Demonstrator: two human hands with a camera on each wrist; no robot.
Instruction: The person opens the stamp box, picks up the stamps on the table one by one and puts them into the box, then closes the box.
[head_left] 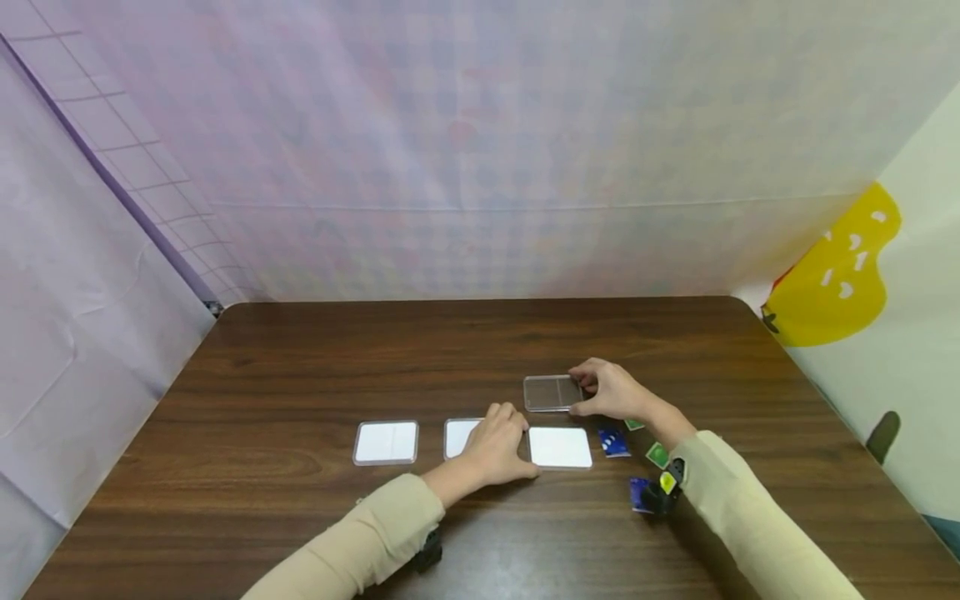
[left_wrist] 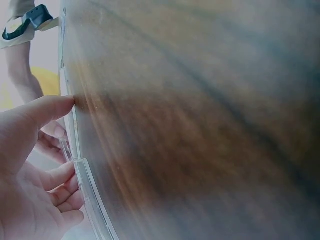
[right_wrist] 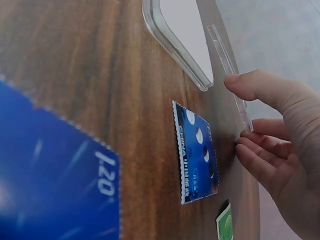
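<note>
In the head view, my left hand (head_left: 491,446) reaches over the middle white-backed case (head_left: 457,435) and grips the left end of the right-hand white-backed case (head_left: 560,447). Its thumb (left_wrist: 62,103) lies along the near edge, with the fingers across at the far side. My right hand (head_left: 615,392) pinches the right end of a flat clear plastic cover (head_left: 546,393) behind that case. The right wrist view shows this cover edge-on, the thumb (right_wrist: 240,86) on one side and the fingers opposite. Part of the middle case is hidden under my left hand.
Another white-backed case (head_left: 386,442) lies on the left of the brown table (head_left: 300,358). To the right are a blue stamp (head_left: 614,443), another blue stamp (head_left: 639,495) partly covered by the right wrist band, and a green stamp (head_left: 657,454). A curtain (head_left: 465,167) hangs behind.
</note>
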